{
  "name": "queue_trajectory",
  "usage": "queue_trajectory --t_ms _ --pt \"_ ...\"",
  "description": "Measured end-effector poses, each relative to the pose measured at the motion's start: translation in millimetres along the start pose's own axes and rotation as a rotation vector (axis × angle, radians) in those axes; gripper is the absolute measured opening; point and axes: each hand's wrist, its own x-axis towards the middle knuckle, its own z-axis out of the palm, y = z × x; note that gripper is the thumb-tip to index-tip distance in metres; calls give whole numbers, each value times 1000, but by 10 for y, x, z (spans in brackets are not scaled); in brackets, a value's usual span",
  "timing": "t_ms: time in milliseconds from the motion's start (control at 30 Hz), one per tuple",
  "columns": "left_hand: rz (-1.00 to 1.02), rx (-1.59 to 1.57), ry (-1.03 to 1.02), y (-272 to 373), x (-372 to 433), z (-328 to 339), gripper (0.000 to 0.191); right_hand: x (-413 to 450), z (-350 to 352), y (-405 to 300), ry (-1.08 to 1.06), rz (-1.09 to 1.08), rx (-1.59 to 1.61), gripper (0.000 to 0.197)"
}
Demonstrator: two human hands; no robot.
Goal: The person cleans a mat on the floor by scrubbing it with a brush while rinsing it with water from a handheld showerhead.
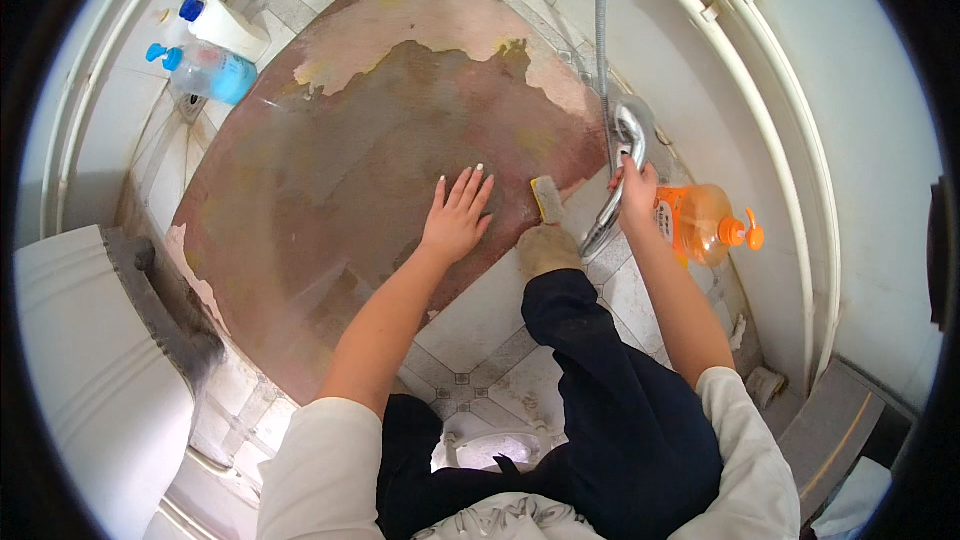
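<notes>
My left hand (454, 223) rests palm down with fingers apart on a large reddish-brown floor mat (352, 142). Much of the mat looks dark and wet, with paler pink areas along its far side. My right hand (637, 191) is wrapped around the handle of a chrome shower head (609, 208), held beside the mat's right corner. A grey metal shower hose (601, 22) runs up from it. Between my hands a scouring sponge (549, 200) with a yellow side sits at the mat's edge, just ahead of my foot (551, 251).
An orange pump bottle (705, 225) is right of my right hand. On the left are a blue pump bottle (214, 73), a white bottle (225, 26) and a floor drain (193, 105). White pipes (750, 97) follow the right wall. A white fixture (97, 345) stands at left on tiled floor (469, 315).
</notes>
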Motion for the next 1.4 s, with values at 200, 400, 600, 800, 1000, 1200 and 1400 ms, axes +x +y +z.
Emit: queue_trajectory --t_ms 200,400,600,800,1000,1200,1400 --pt "59 -327 99 407 175 -87 55 -59 34 -247 69 -72 169 16" --pt "-134 -827 164 1273 770 -455 43 -405 311 -451 102 -10 260 17" --pt "-134 -921 133 1316 761 -319 27 -94 70 -509 -2 39 126 57" --pt "24 -762 -110 1239 652 -384 36 16 -10 -616 -27 88 -96 93" --pt "9 -431 60 358 261 -249 57 163 126 -720 -223 -211 -376 74" --pt "-162 21 -43 -633 -489 -71 59 198 368 -685 -414 -370 -433 75" --pt "-137 17 -101 -956 -817 -183 58 -52 931 -655 -667 -327 -449 80"
